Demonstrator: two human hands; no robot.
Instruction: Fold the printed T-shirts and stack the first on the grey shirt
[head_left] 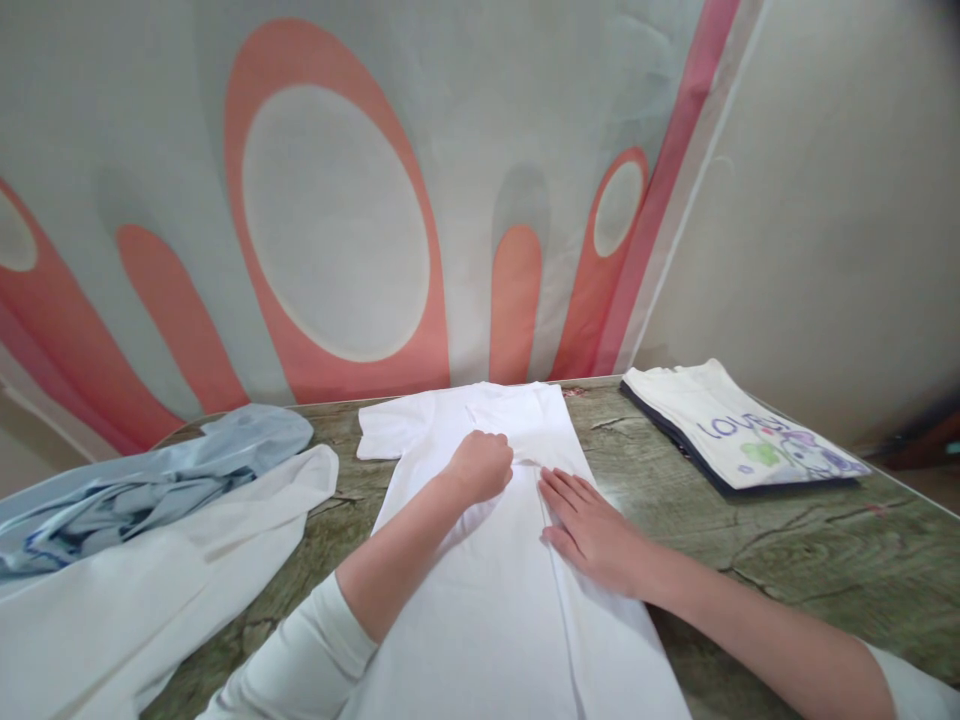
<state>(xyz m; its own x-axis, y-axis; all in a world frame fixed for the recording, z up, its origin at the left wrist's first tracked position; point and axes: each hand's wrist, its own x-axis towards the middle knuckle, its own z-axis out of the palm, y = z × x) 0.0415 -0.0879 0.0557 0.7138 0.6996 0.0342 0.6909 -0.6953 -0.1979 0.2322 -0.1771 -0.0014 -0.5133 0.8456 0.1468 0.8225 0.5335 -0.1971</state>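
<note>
A white T-shirt [480, 620] lies lengthwise on the table. Its left-hand sleeve sticks out, while the right-hand side is folded inward along a long straight edge. Over the upper body of the shirt, my left hand [480, 467] is closed in a fist and seems to pinch the cloth, though its fingertips are hidden. Just to the right, my right hand [589, 530] rests flat on the folded part with its fingers stretched out. Small wrinkles run through the cloth between the two hands.
Loose white garments [195, 570] and a rumpled light-blue garment [259, 430] lie at the left. Stacked at the right is a folded white shirt with printed lettering [739, 425] on dark cloth [675, 440]. Behind the wood-patterned table [637, 430] stands a patterned wall covering [465, 200].
</note>
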